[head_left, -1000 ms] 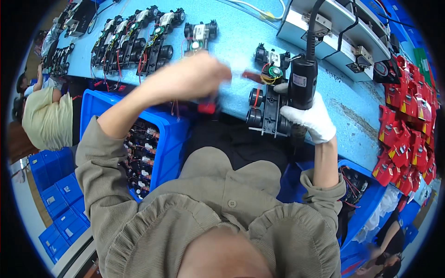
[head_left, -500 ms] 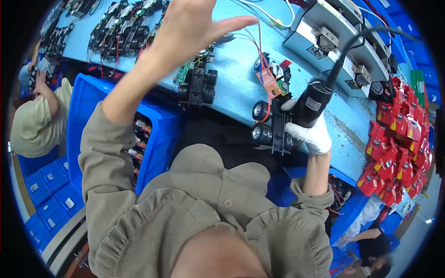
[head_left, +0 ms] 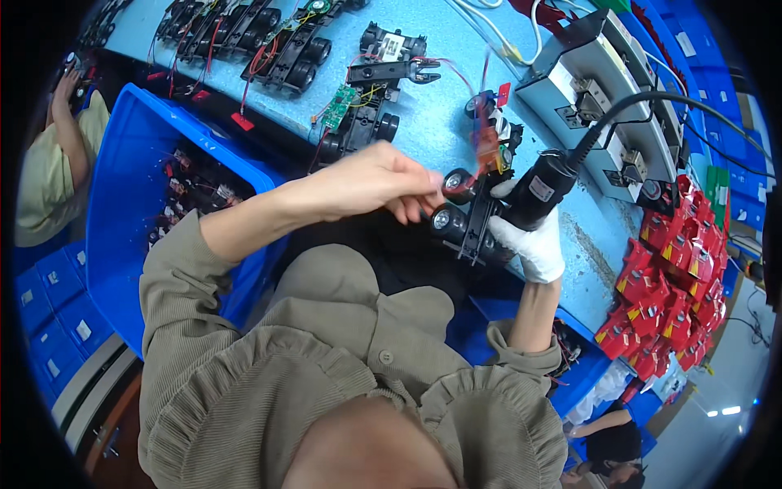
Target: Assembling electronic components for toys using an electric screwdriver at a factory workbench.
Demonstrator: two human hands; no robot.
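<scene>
My left hand (head_left: 383, 183) pinched chassis (head_left: 468, 220) wheel; gloved right hand (head_left: 529, 240) gripped screwdriver (head_left: 542, 189). Fastening step, I judged; next needed steady chassis.

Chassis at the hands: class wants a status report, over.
Left hand bare, fingertips at chassis wheel. Right hand gloved, gripping screwdriver. Another chassis beyond, nothing between.

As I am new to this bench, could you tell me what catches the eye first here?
At centre, a bare left hand meets a black toy-car chassis, while the gloved right hand grips a black power screwdriver. Red parts pile at the right edge of the blue table; more chassis line its far side.
</scene>
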